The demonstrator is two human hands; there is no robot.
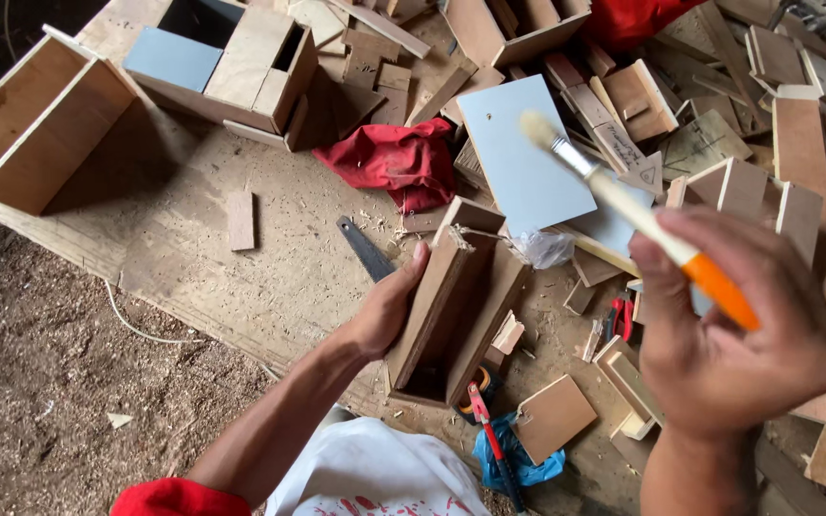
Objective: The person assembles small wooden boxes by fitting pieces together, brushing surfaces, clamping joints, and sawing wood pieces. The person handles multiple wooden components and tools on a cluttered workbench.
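Head view, near to far: right hand [733, 349] closed round an orange-handled paintbrush [623, 205], bristles raised up-left; left hand [389, 306] clasping the left wall of a narrow wooden box [456, 306] near the workbench [174, 229] front edge; farther back, red cloth [389, 158], pale blue panel [523, 158].

This is a rough woodworking shop. A broad, scuffed plywood worktop [193, 220] lies strewn with sawdust and shavings, and the dirt floor [31, 382] beside it is thick with them too. Offcuts of brown board [709, 143] pile up everywhere, among half-built open wooden boxes [31, 124] and a dark handsaw blade [365, 250].
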